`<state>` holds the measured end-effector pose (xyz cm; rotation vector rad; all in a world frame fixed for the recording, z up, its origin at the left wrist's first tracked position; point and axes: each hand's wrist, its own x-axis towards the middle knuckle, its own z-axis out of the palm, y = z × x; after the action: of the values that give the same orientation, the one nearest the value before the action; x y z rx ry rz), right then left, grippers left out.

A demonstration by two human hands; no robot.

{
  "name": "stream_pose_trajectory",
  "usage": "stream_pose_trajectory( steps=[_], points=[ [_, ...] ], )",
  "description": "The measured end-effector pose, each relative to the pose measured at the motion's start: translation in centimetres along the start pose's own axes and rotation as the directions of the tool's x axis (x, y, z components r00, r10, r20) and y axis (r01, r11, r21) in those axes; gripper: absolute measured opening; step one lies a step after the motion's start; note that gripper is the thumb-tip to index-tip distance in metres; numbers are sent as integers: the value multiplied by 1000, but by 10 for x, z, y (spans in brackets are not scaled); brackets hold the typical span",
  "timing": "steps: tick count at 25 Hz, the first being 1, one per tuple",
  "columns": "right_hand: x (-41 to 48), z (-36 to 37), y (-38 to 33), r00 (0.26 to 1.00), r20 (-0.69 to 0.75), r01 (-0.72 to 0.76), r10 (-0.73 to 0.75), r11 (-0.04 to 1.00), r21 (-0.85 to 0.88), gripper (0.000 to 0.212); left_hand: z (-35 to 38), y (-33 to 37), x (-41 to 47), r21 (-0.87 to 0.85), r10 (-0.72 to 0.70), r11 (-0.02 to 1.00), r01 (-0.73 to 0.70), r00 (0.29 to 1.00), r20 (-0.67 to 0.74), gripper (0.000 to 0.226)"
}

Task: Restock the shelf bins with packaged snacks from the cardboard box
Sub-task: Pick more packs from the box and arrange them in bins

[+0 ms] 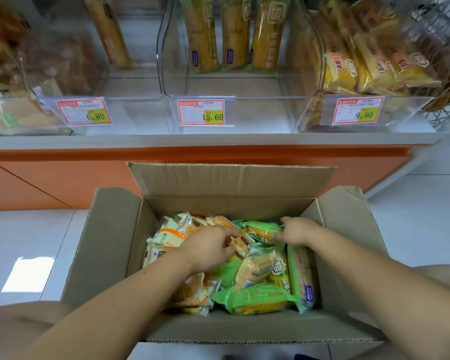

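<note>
**Head view: both hands down among the snacks in the box**

Head view looks down into an open brown cardboard box (109, 242) that fills the lower centre of the frame. Its flaps are folded outward and it stands on a pale tiled floor (24, 229). Packaged snacks lie heaped inside: orange-and-white wrapped buns (172, 235) at the left, and green-edged packets of yellow cake (257, 300) at the centre and right.

The left hand (208, 249) reaches in from the lower left. Its fingers are curled, pinching a small clear packet of brown pastry (242, 244) at the middle of the heap. The right hand (298, 231) comes in from the lower right, and its thumb and fingers close on the end of a green-wrapped packet (261, 229) near the box's far wall. The hands are near each other but apart.

Across the top of the frame, a white shelf (192, 140) carries clear plastic bins.
- **Middle bin** (244, 113): holds three long yellow packets (202, 40) standing upright at its back, and its red-framed price label (202, 112) reads 15.60.
- **Upper-right bin** (400, 110): packed with yellow bread packets and labelled 9.90.
- **Upper-left bin** (130, 110): labelled 6.80.

An orange panel (63, 178) runs below the shelf.
</note>
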<state>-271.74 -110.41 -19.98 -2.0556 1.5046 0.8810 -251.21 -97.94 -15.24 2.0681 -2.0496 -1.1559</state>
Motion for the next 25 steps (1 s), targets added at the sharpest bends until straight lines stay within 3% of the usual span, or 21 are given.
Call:
stream_pose_trajectory(
  steps=[4, 6, 9, 12, 14, 16, 17, 20, 23, 25],
  points=[
    [2, 16, -9, 998, -67, -7, 13, 996, 94, 45, 1, -10, -2, -60, -17, 998, 13, 998, -64, 41],
    [-11, -1, -9, 994, -106, 52, -29, 974, 222, 46, -1, -11, -2, -77, 8, 997, -18, 991, -131, 47],
    [-42, -53, -14, 965, -170, 256, -201, 869, 423, 40, -6, -11, 0, -29, 75, 996, -83, 976, -206, 74],
    [-73, -83, -16, 921, -92, 364, -378, 756, 545, 28, -15, -6, 4, 119, 158, 984, -133, 961, -229, 96],
    [-81, -80, -11, 914, -33, 319, -403, 669, 671, 27, -22, -6, 7, 151, 167, 979, -135, 959, -228, 82],
    [-74, -69, -4, 943, -62, 245, -327, 553, 796, 39, -26, -10, 4, 32, 70, 997, -66, 983, -167, 70],
    [-66, -64, 1, 962, -98, 231, -254, 571, 788, 41, -25, -14, 1, -55, 7, 998, -15, 990, -144, 67],
    [-39, -43, 20, 969, -220, 193, -115, 905, 378, 37, -19, -29, -8, -218, -114, 973, 79, 982, -150, 57],
    [-29, -12, 16, 969, -205, 160, -136, 982, 104, 50, -17, -34, -15, -369, -176, 923, 105, 971, -164, 54],
    [-29, 8, -1, 949, -135, 267, -285, 953, -141, 58, -15, -35, -18, -393, -201, 912, 120, 964, -172, 56]
  ],
)
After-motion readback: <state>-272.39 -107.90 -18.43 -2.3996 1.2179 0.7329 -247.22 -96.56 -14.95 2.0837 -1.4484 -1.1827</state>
